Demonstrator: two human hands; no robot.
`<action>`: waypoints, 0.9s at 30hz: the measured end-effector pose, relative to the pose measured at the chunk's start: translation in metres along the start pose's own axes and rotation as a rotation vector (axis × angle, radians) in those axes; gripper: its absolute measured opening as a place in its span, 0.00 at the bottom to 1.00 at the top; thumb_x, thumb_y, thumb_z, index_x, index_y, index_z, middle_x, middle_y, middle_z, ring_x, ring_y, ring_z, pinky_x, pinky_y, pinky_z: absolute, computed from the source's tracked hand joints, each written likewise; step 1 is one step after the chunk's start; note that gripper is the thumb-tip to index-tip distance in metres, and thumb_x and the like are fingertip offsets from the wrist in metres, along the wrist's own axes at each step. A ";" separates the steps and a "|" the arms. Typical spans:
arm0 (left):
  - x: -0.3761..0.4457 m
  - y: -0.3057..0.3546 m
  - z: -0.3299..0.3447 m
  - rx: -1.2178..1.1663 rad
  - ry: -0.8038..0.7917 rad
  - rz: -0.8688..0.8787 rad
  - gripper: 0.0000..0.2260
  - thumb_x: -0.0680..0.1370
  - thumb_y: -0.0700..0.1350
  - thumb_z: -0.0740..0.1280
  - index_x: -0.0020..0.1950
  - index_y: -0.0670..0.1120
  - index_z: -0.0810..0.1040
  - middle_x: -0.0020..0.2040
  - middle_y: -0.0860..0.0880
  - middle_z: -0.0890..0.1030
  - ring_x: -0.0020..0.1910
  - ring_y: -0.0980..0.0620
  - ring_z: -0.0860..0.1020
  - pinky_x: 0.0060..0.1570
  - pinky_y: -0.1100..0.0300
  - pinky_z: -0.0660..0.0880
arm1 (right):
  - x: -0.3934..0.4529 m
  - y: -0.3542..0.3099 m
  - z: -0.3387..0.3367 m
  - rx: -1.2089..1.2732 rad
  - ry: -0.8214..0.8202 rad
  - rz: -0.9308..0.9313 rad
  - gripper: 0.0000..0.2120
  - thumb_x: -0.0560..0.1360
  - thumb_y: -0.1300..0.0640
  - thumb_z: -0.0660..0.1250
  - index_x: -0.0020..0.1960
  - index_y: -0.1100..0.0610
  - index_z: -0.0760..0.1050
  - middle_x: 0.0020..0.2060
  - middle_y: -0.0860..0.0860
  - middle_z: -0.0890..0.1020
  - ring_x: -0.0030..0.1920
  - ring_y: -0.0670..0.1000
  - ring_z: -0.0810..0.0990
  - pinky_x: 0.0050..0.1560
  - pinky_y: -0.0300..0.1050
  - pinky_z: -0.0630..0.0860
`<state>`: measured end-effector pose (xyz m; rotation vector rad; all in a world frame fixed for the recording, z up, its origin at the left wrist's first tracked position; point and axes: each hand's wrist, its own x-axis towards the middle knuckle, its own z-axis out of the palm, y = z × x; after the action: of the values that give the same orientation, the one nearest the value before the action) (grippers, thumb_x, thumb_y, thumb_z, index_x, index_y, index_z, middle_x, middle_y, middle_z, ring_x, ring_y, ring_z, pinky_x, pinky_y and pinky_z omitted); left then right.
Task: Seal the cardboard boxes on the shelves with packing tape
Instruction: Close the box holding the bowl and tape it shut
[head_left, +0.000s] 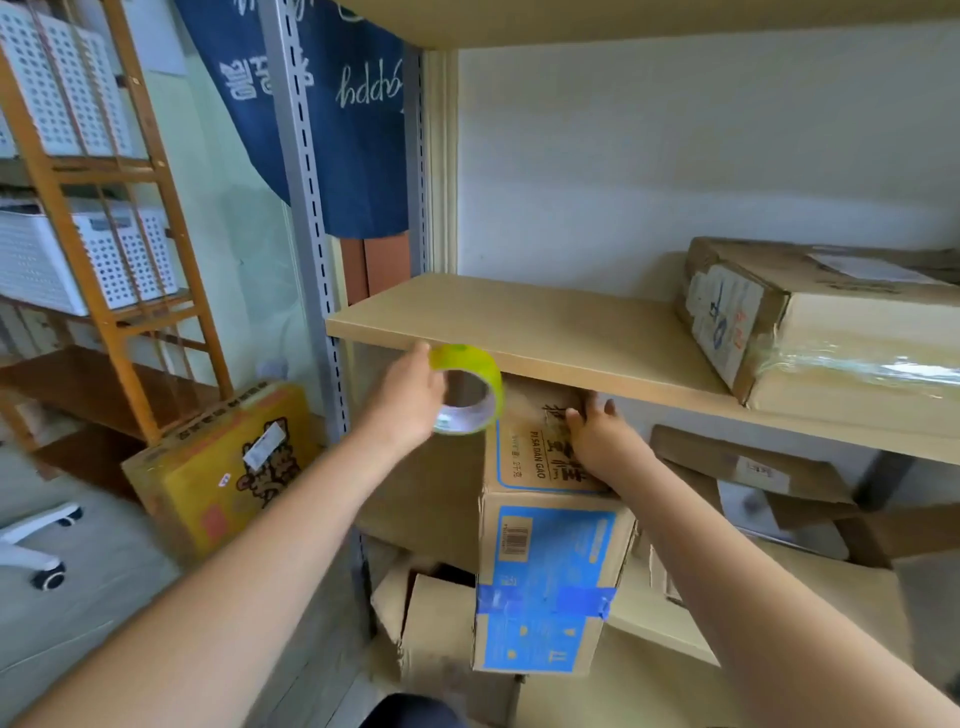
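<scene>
My left hand (410, 397) holds a roll of clear packing tape (467, 389) with a yellow-green core, raised just below the front edge of the wooden shelf board (519, 327). My right hand (602, 436) rests with spread fingers on top of a blue-and-brown cardboard box (545, 561) that sticks out from the lower shelf; a strip of blue tape crosses its front. A cardboard box (831, 327) wrapped with clear tape lies on the upper shelf at the right. More open cardboard boxes (753, 478) sit on the lower shelf behind my right arm.
A yellow printed box (223, 467) leans on the floor against the grey metal upright (306, 208). An open carton (431, 623) sits on the bottom level. A wooden rack with white baskets (88, 249) stands left. A white chair base (36, 545) is at far left.
</scene>
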<state>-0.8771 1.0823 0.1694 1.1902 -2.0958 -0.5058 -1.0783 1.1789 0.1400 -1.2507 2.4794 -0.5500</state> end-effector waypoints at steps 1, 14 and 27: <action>0.001 -0.009 -0.015 0.087 0.019 0.035 0.07 0.82 0.38 0.58 0.57 0.42 0.74 0.47 0.42 0.79 0.45 0.41 0.77 0.41 0.50 0.73 | 0.002 0.000 0.000 0.017 0.014 0.012 0.28 0.85 0.46 0.46 0.81 0.55 0.43 0.80 0.58 0.47 0.77 0.62 0.57 0.72 0.60 0.62; -0.057 -0.079 0.069 0.280 -0.352 0.034 0.20 0.80 0.31 0.53 0.69 0.46 0.70 0.48 0.44 0.75 0.41 0.48 0.77 0.35 0.59 0.70 | -0.010 -0.025 0.009 -0.244 0.040 0.136 0.48 0.75 0.26 0.43 0.80 0.60 0.40 0.79 0.61 0.43 0.79 0.63 0.45 0.75 0.68 0.47; -0.115 -0.071 0.143 -0.930 -0.079 -0.603 0.04 0.80 0.46 0.67 0.52 0.55 0.75 0.52 0.53 0.80 0.49 0.54 0.77 0.47 0.57 0.70 | -0.014 -0.021 -0.010 -0.334 -0.099 0.207 0.52 0.67 0.23 0.60 0.79 0.41 0.37 0.78 0.62 0.37 0.77 0.67 0.38 0.72 0.74 0.42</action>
<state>-0.8942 1.1460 -0.0158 1.1708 -1.2109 -1.5984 -1.0602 1.1807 0.1595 -1.0787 2.6467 -0.0209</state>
